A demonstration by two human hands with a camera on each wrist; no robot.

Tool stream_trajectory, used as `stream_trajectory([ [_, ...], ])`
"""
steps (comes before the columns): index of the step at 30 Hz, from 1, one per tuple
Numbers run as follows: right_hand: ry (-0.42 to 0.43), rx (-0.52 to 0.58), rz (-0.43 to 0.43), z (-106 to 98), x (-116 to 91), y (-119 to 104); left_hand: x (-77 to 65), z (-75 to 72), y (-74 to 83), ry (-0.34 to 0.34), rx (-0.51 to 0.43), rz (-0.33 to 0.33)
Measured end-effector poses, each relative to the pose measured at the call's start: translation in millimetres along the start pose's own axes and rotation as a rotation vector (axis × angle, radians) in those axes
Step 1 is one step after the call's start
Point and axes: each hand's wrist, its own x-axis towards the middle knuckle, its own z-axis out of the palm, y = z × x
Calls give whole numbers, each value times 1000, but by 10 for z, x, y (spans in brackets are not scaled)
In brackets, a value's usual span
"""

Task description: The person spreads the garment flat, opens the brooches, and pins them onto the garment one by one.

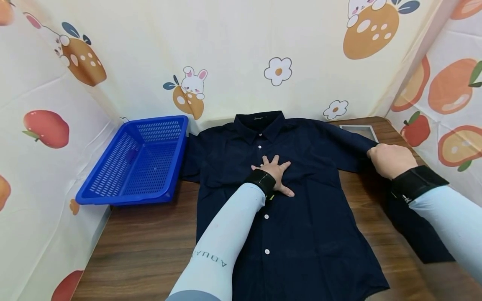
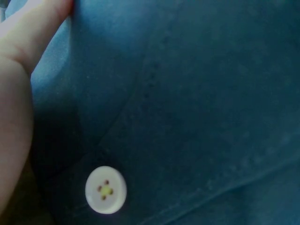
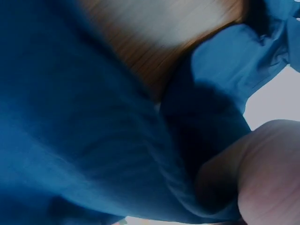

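A navy button-up shirt (image 1: 301, 225) lay front side up beneath the left hand (image 1: 276, 173), its long axis running from beyond that hand back toward the person. Its collar (image 1: 260, 129) pointed away, past the left hand to the back drape (a small pale label showed inside the neck), while the hem side ran nearer than both hands. White buttons (image 1: 266, 251) marked a line down the middle, and the left wrist view caught one four-holed shirt button (image 2: 106, 190) close by the hand.

The left hand was spread wide, palm down on the chest, and had hold of nothing. The right hand (image 1: 393, 161) was curled closed, gripping a sleeve (image 1: 352, 150) that stretched out to it from the shoulder; the rest of that sleeve draped down below the right hand, over the surface (image 1: 150, 246).

A blue plastic basket (image 1: 128, 200) stood well to the left of the left hand, just beside the shirt's other sleeve (image 1: 192, 154), its slatted walls and bare floor in view. Just beyond the right hand was a grey-edged rectangular item (image 1: 374, 133). The surface had brown wood grain. Ahead of the hands hung a cream back drape (image 1: 233, 50) printed with rabbits and flowers; fruit-printed white cloth (image 1: 459, 39) covered the side past the right hand.
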Motion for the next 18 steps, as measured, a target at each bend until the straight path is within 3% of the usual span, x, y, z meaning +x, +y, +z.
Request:
stream_trajectory([
  [4, -19, -61, -14, 17, -49, 20, -45, -22, 1, 1, 8, 5],
  [10, -280, 17, -32, 49, -63, 2, -59, -24, -3, -2, 20, 3],
  [12, -323, 68, -26, 39, -54, 21, -59, -26, 0, 3, 14, 4],
  [14, -311, 125, -6, 13, -50, 78, -58, -29, 4, 3, 12, 6],
  [18, -178, 208, 82, -43, -67, 336, -62, -31, 5, 5, 6, 12],
])
